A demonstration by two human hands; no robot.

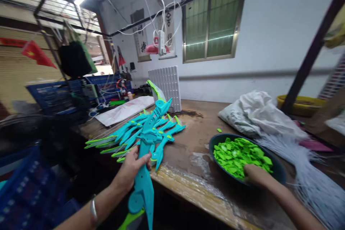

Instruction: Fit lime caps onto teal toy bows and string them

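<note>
My left hand (134,168) is wrapped round the grip of a turquoise plastic toy bow (147,136) with lime-green tips, held tilted upright over the table's front edge. Just behind it, several similar turquoise toy bows (128,133) lie side by side with green ends and thin strings. To the right, my right hand (254,174) reaches into a dark round basin (280,178) heaped with small lime-green plastic pieces (234,154). Its fingers are buried among the pieces, so whether they grip any is hidden.
A brown worktable (185,151) spans the middle. One loose green piece (219,130) lies behind the basin. White sacks (250,113) and a bundle of white strands (302,172) sit at right. A white ribbed panel (168,86) stands at the back; blue crates (29,187) are at lower left.
</note>
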